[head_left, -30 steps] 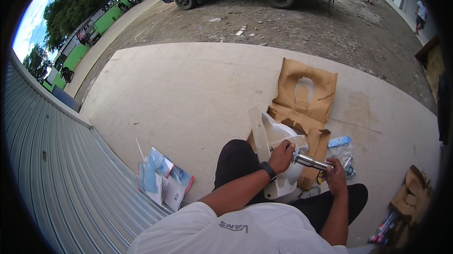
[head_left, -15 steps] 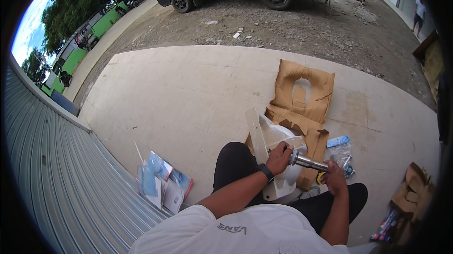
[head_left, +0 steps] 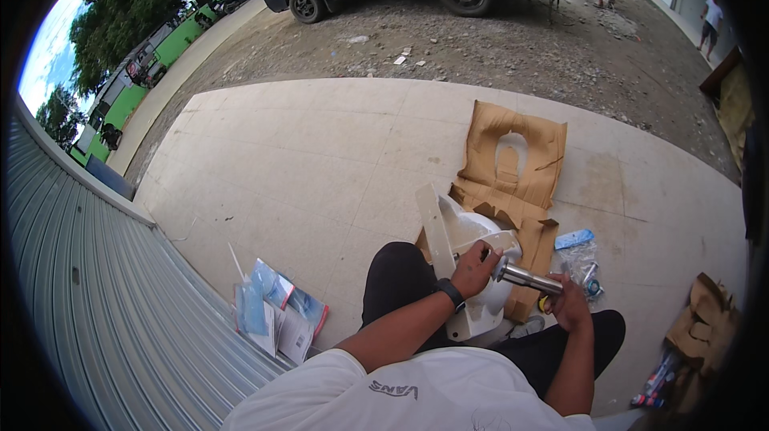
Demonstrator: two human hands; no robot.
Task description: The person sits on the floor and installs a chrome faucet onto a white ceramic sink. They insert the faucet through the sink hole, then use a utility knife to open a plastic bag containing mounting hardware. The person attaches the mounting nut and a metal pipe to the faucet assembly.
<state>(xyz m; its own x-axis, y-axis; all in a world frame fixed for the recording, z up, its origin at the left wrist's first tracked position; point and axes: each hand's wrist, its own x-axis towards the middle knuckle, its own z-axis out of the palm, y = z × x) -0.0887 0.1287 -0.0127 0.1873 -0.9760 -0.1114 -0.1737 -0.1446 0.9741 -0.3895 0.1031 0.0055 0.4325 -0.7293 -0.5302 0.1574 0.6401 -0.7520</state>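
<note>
Both hands are busy on one job: the left hand (head_left: pixel 474 269) is clenched over the top of a white ceramic fixture (head_left: pixel 473 271) that stands between the person's knees on the concrete slab (head_left: pixel 320 167), and the right hand (head_left: pixel 570 303) is closed around the outer end of a shiny metal tube (head_left: pixel 529 277) whose other end meets the fixture just beside the left hand. Judging by that, the tube is part-way into being fitted: it touches the white body but stands out sideways, and whether it is seated or only offered up cannot be told from here. Unpacking looks done, since the flattened cardboard packing (head_left: pixel 513 167) lies open behind the fixture. More fitting seems left, though: a clear plastic bag of small parts (head_left: pixel 581 259) (with a blue piece at its top) sits unused just beside the right hand, and a bundle of leaflets in plastic sleeves (head_left: pixel 276 315) lies apart to the left, near the corrugated metal shutter (head_left: pixel 104 303).
</note>
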